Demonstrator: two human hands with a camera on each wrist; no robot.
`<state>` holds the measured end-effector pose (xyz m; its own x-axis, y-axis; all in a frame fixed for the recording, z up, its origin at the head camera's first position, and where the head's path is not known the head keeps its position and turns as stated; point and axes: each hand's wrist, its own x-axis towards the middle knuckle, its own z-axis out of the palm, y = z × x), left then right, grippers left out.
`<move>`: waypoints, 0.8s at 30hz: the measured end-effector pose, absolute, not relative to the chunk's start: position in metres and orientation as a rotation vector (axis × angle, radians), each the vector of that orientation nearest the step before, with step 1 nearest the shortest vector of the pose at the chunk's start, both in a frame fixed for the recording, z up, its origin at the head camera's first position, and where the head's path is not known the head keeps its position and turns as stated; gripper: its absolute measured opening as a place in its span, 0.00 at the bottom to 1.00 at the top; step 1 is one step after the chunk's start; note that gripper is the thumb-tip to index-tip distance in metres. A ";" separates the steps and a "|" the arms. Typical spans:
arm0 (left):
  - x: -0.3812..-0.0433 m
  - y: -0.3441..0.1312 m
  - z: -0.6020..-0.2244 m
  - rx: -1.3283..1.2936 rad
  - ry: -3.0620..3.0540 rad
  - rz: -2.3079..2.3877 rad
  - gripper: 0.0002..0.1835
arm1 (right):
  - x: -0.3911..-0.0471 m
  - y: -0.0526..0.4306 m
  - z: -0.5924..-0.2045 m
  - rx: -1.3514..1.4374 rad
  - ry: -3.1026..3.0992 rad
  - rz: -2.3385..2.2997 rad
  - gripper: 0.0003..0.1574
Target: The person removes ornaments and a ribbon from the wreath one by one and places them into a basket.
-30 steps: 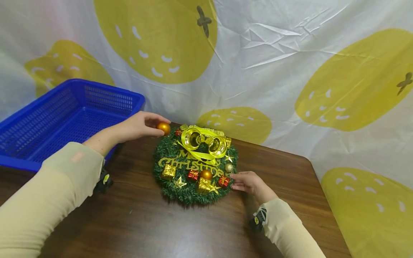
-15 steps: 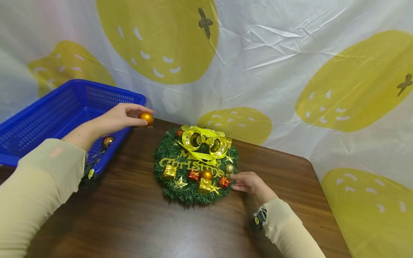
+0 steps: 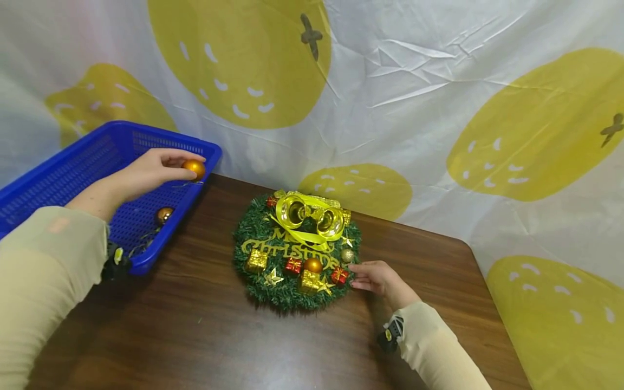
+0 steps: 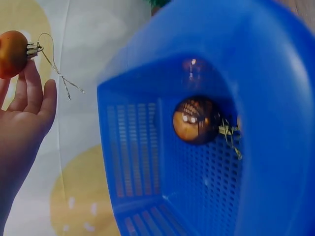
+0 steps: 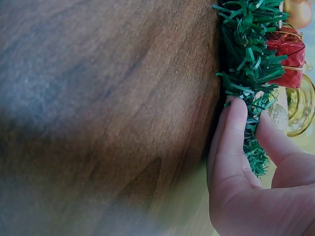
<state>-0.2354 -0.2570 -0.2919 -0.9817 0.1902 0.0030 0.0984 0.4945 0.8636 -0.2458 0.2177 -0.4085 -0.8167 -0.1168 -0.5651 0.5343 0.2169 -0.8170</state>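
Observation:
An orange Christmas bauble point(image 3: 194, 169) is pinched in the fingertips of my left hand point(image 3: 138, 172), over the right end of the blue basket point(image 3: 170, 246). From the bauble's gold cap point(image 4: 33, 49) trails a thin gold string, seen in the left wrist view. Inside the basket lies a shiny brown bauble point(image 4: 197, 120) with its own string. My right hand point(image 3: 382, 281) pinches the right edge of a green Christmas wreath point(image 3: 285, 300), thumb on the front and fingers behind the tinsel point(image 5: 251, 59). Yellow bells point(image 3: 292, 212) and gold "Christmas" lettering decorate the wreath.
Small red and gold gift boxes point(image 3: 257, 260), gold stars point(image 3: 274, 277) and another orange bauble point(image 3: 312, 265) sit on the wreath. The brown wooden table point(image 3: 195, 325) has a rounded far right corner. Behind it hangs a white cloth point(image 3: 404, 124) with yellow fruit prints.
My left hand has carried the orange bauble leftward from the wreath's upper left edge to over the basket. The brown bauble in the basket has come into view. My right hand has stayed at the wreath.

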 end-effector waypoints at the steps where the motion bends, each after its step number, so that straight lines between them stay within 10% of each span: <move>1: -0.235 -0.260 -0.292 0.253 2.632 1.519 0.29 | -0.246 0.218 -0.408 0.384 1.977 -1.645 0.06; 24: -0.231 -0.295 -0.307 0.164 2.748 1.242 0.30 | -0.244 0.216 -0.407 0.382 1.964 -1.648 0.11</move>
<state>-0.2313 -0.2954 -0.3071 -0.9868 0.1483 -0.0655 0.0488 0.6570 0.7523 -0.2444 0.2158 -0.4073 -0.8129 -0.1251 -0.5688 0.5384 0.2108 -0.8159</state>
